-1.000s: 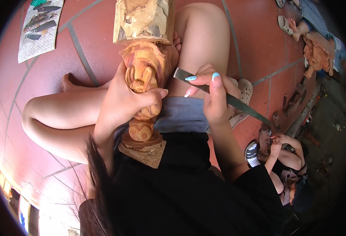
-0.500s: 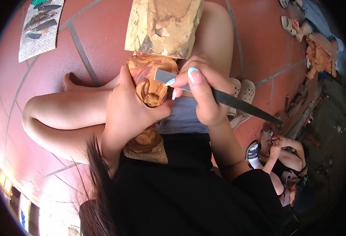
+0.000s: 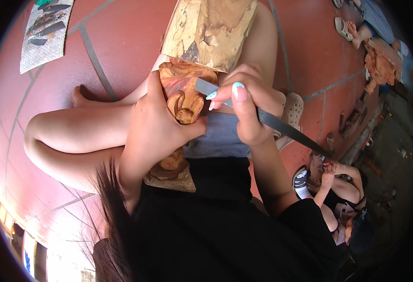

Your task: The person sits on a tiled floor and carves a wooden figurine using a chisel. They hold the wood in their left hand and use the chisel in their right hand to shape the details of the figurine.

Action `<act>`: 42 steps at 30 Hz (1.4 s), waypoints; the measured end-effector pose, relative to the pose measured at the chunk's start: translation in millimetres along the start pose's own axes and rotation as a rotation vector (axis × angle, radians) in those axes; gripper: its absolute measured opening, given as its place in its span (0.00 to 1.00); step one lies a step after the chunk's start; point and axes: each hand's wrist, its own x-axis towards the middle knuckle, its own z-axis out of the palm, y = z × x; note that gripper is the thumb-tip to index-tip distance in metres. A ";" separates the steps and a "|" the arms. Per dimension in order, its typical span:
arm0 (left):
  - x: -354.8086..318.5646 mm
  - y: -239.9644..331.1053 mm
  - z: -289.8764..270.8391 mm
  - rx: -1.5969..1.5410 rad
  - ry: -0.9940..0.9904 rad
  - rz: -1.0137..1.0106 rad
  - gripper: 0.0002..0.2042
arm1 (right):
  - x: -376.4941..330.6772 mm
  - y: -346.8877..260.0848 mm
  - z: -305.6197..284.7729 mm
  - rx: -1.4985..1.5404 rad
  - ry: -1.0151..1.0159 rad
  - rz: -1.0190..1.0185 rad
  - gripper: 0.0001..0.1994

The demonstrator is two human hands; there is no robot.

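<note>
A partly carved wood piece point(image 3: 185, 108) lies across my lap, with swirling reddish-brown relief in its middle and a pale rough block at the far end. My left hand point(image 3: 157, 120) is wrapped round its carved middle from the left, thumb on the near side and fingers partly hidden. A long flat metal carving blade point(image 3: 293, 130) is gripped in my right hand point(image 3: 251, 105), its bright flat end over the carving's right side and its dark shank pointing to the lower right. Whether the blade's edge touches the wood I cannot tell.
At the upper left, several dark blades lie on a pale woven mat point(image 3: 44, 44) on the red tiled floor point(image 3: 121, 28). Light clogs point(image 3: 293, 110) stand right of my lap. Another person point(image 3: 340, 188) sits at the lower right; a reddish carved wood chunk point(image 3: 382, 63) is at the upper right.
The carving's far end has swung slightly to the right. Both my hands have shifted a little to the right with it, keeping their grips, and the blade has moved along.
</note>
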 end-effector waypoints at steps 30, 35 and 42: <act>6.8 4.5 8.5 0.123 -0.041 0.058 0.38 | -22.8 -1.6 -14.1 -0.089 0.056 0.090 0.14; 5.2 2.7 8.2 0.088 -0.040 0.067 0.37 | -20.4 1.2 -4.4 -0.087 0.029 0.065 0.13; 8.2 6.3 7.8 0.092 -0.047 0.041 0.36 | -16.6 -2.8 -10.3 -0.082 0.029 0.084 0.13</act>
